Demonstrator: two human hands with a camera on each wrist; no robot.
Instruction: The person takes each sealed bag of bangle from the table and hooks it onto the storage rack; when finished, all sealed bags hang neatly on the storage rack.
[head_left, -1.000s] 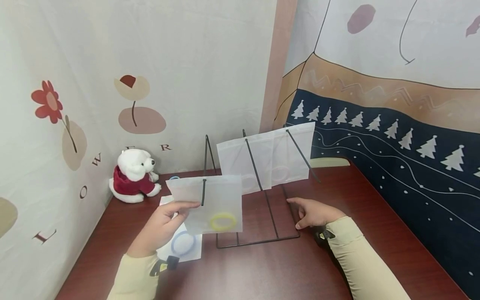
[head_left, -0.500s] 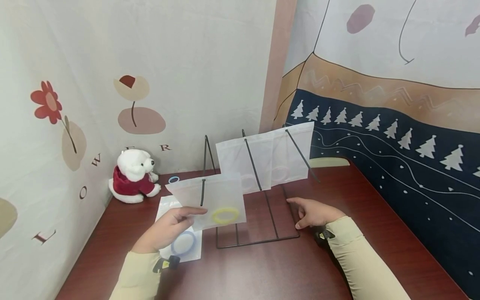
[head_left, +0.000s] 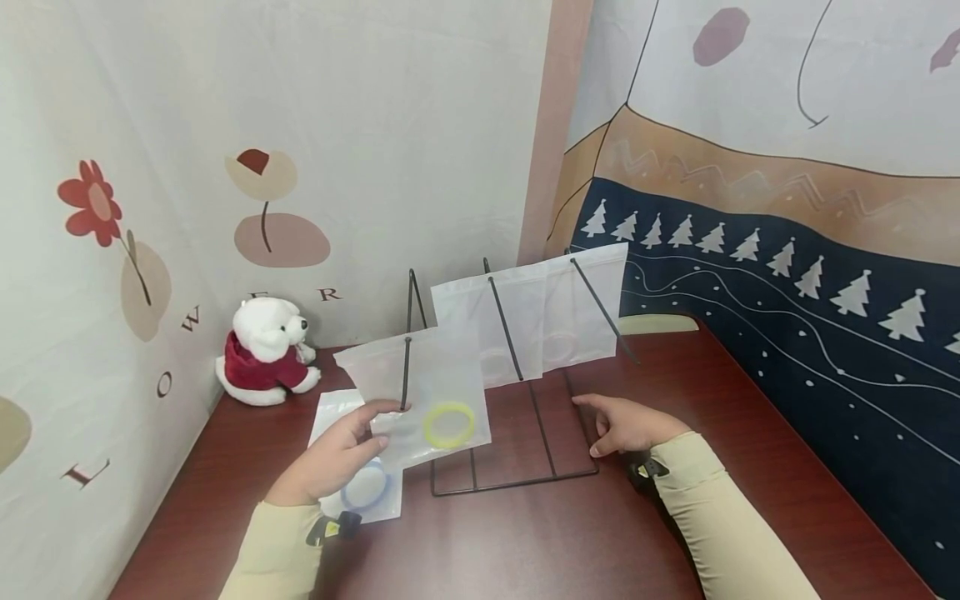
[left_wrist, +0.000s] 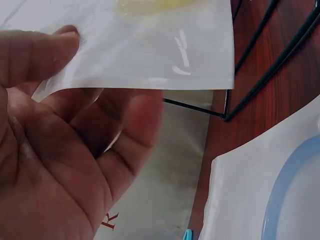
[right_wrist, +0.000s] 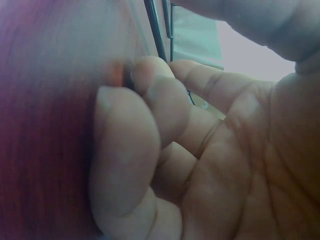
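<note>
A translucent white zip bag with a yellow ring [head_left: 450,425] inside hangs on the left prong [head_left: 406,375] of a black wire rack [head_left: 517,481]. My left hand [head_left: 330,454] pinches this bag's lower left edge, its index fingertip by the prong's tip. In the left wrist view, the thumb [left_wrist: 45,52] lies on the bag's face, with other fingers behind its edge. My right hand [head_left: 630,423] holds the right side of the rack's base, low on the table; fingers [right_wrist: 122,145] look curled in the right wrist view, and the exact contact is hidden.
Two more white bags hang on the middle prong [head_left: 506,329] and right prong [head_left: 600,304]. Partly under my left hand lies a bag with a blue ring [head_left: 366,492]. A white plush bear [head_left: 270,358] in red sits at the table's back left, against the curtain [head_left: 375,167].
The hanging bag has slid farther back and up along the left prong, and now tilts. My left hand's grip on it has shifted. The right hand stays at the rack's base.
</note>
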